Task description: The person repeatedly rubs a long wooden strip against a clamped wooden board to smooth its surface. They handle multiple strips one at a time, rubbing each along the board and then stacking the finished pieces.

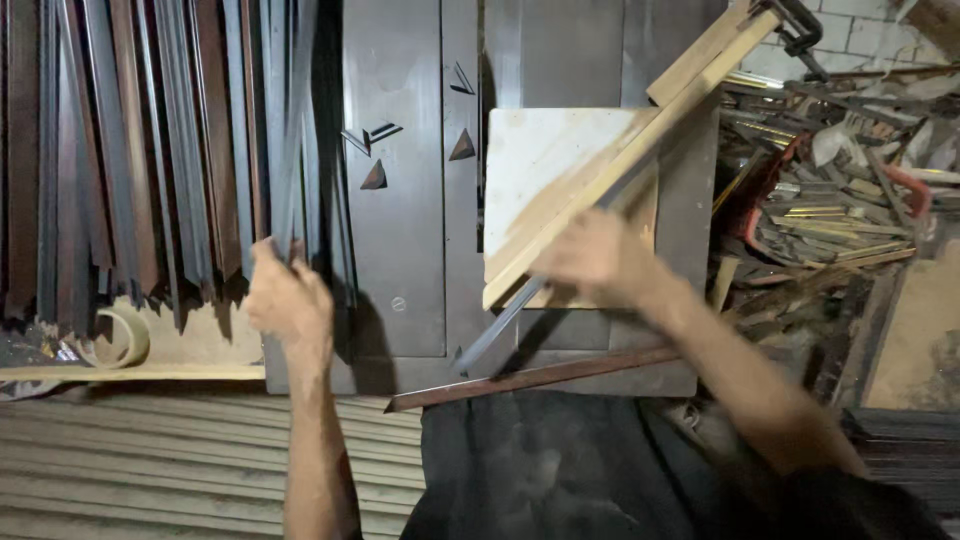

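Left hand was closed around the ends of dark moulding strips stacked at 10 o'clock. Right hand gripped a dark strip slanting across the counter, beside a pale wooden board around 1 o'clock.

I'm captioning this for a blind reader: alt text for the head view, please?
A person's right hand holds a dark strip against a wooden jig on a dark workbench, while the left hand grips strips from a stack.
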`<state>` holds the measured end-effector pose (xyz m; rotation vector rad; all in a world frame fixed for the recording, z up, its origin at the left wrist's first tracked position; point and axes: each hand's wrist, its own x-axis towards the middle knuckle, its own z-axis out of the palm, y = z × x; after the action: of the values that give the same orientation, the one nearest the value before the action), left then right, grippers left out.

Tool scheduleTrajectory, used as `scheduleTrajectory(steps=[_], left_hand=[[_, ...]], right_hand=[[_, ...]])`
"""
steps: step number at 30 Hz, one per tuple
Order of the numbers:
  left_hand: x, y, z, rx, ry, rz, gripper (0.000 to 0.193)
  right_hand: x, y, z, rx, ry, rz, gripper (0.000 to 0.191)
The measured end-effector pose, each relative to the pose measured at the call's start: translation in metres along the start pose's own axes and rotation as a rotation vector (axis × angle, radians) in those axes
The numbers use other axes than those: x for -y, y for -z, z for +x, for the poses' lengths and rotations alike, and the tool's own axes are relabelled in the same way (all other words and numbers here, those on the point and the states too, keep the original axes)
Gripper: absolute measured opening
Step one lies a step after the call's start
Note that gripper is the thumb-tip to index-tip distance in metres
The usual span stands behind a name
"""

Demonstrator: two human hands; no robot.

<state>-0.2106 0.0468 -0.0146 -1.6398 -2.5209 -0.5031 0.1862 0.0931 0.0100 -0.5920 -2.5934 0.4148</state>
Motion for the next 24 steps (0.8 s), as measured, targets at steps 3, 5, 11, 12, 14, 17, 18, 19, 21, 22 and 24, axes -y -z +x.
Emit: scheduleTrajectory(steps=[3, 5, 11, 12, 14, 17, 18, 19, 21, 22, 24], left_hand=[[0.013, 0.013, -0.024, 0.123, 0.055, -0.273, 0.032], [0.01, 0.018, -0.053, 0.22, 0.1, -0.466, 0.036], [-0.041, 0.031, -0.117, 0.43, -0.385, -0.248, 0.034], [-0.053, 0.033, -0.121, 0.445, -0.448, -0.288, 0.032], [-0.07, 0.032, -0.12, 0.402, -0.485, -0.437, 0.022], [-0.086, 0.023, -0.109, 0.365, -0.363, -0.66, 0.017], [-0.089, 0.019, -0.105, 0.464, -0.277, -0.644, 0.018], [-0.091, 0.015, -0.102, 0.557, -0.19, -0.626, 0.019], [-0.097, 0.007, -0.099, 0.619, 0.022, -0.721, 0.021], [-0.101, 0.003, -0.097, 0.655, 0.13, -0.768, 0.023], [-0.111, -0.002, -0.092, 0.675, 0.063, -0.686, 0.024]], right_hand=[[0.08, -0.032, -0.012, 0.022, -0.051, 0.036, 0.023], [0.111, -0.044, -0.016, 0.076, -0.086, -0.036, 0.034], [0.067, -0.02, -0.013, -0.391, -0.217, -0.438, 0.033], [0.045, -0.013, -0.009, -0.405, -0.175, -0.437, 0.025], [0.011, -0.007, 0.001, -0.307, -0.163, -0.491, 0.014], [-0.02, -0.012, 0.009, 0.003, -0.322, -0.604, 0.006], [-0.024, -0.014, 0.009, 0.093, -0.424, -0.578, 0.008], [-0.028, -0.016, 0.007, 0.184, -0.52, -0.55, 0.013], [-0.033, -0.016, -0.001, 0.041, -0.519, -0.44, 0.014], [-0.036, -0.013, -0.006, -0.025, -0.521, -0.384, 0.015], [-0.04, -0.002, -0.014, -0.053, -0.521, -0.45, 0.011]])
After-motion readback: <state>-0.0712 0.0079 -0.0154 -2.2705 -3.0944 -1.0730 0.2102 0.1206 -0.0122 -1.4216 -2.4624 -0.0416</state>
